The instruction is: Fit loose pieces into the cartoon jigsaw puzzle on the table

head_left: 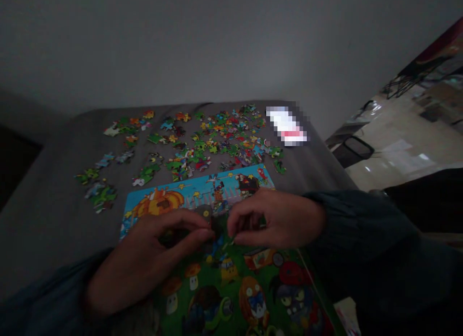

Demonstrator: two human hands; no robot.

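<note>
My left hand (pixel 148 254) is over the left part of a colourful cartoon picture sheet (pixel 195 283), with thumb and index fingertips brought together. Opposite it, my right hand (pixel 275 218) has curled fingers and a pinched thumb. A small pale-green edge shows near the right fingertips. The dim light hides what either pinch holds. Beneath both hands the sheet shows a pumpkin, mushrooms and other cartoon figures, and its upper edge is blue. Several loose jigsaw puzzle pieces (pixel 195 153) lie just beyond the sheet, some of them in joined-looking clusters.
A grey cloth surface (pixel 65 157) carries everything and meets a pale wall (pixel 181 47) at the back. A lit phone (pixel 287 126), blurred out, lies at the back right. More puzzle pieces (pixel 103 196) lie at the left. Tiled floor (pixel 394 148) shows at the right.
</note>
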